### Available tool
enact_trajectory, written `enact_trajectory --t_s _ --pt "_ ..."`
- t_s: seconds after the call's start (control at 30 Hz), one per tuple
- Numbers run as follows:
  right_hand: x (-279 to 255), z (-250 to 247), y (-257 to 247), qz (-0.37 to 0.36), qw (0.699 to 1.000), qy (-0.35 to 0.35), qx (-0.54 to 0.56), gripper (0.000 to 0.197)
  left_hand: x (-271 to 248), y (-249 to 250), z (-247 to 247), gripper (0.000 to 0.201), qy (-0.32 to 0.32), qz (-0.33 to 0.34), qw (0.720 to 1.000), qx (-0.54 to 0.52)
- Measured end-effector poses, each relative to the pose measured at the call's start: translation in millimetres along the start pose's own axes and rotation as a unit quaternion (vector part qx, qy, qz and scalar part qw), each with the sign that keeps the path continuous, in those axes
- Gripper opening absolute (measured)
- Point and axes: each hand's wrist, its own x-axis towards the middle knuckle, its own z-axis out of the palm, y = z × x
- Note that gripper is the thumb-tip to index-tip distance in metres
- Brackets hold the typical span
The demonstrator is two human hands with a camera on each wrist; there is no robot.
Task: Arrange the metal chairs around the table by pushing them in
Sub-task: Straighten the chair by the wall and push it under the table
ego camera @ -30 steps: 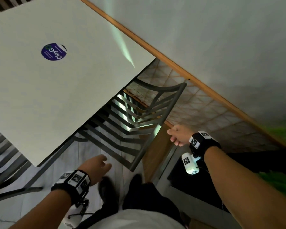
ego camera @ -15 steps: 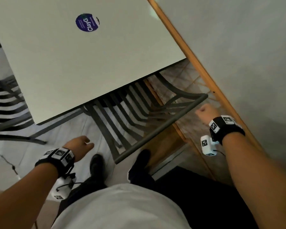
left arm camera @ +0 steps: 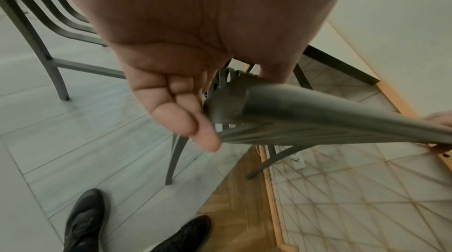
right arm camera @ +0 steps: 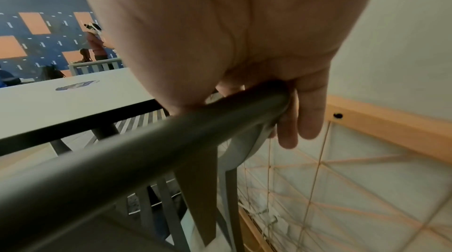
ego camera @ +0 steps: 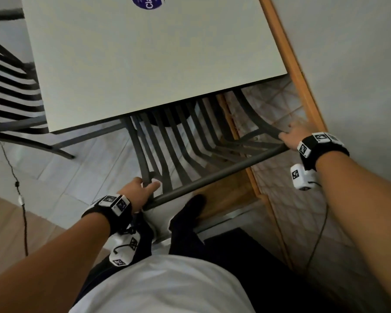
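A dark grey metal chair (ego camera: 212,175) with a slatted seat and back stands in front of me, its seat partly under the white table (ego camera: 145,64). My left hand (ego camera: 142,188) grips the left end of the backrest's top rail (left arm camera: 318,113), fingers (left arm camera: 186,117) on one side and thumb on the other. My right hand (ego camera: 291,137) holds the rail's right end, with its fingers (right arm camera: 310,113) draped over the far side of the rail (right arm camera: 146,149) and the thumb on the near side.
A second slatted chair (ego camera: 9,86) stands at the table's left side. A wall with a wooden trim (ego camera: 303,86) runs close along the right. A thin cable (ego camera: 20,199) lies on the floor at left. My shoes (ego camera: 194,206) are just behind the chair.
Both hands were off the chair; the left has moved forward to the rail's left end and the right onto its right end. The table edge now lies squarer to me.
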Motion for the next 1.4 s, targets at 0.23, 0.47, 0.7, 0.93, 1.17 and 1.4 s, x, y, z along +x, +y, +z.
enact_trajectory --t_s 0.23,0.47,0.7,0.93,1.17,1.4 --pt "8.6 -5.0 -9.2 0.002 0.994 -0.069 -0.080 0.019 8.8 -3.3 13.2 0.030 -0.059 -0.022 0.998 0.002" --pt "-17.5 8.3 -9.3 -0.033 0.980 -0.122 -0.156 0.029 8.6 -14.0 -3.0 0.029 -0.118 -0.049 0.991 0.041" --pt "-50.7 24.2 -2.6 -0.035 0.971 -0.170 -0.167 0.016 -6.9 -22.5 -14.3 0.032 -0.148 -0.044 0.978 0.138" --pt "-56.7 18.1 25.1 -0.017 0.972 -0.177 -0.153 0.024 -23.3 -8.3 21.7 0.035 -0.198 -0.024 0.957 0.209" --pt "-57.2 13.8 34.2 -0.007 0.976 -0.163 -0.143 0.037 -30.7 -3.4 40.4 0.025 -0.195 0.007 0.946 0.259" --pt "-57.4 20.2 31.3 -0.031 0.970 -0.181 -0.157 0.041 -22.7 -12.8 18.5 0.039 -0.219 -0.034 0.951 0.216"
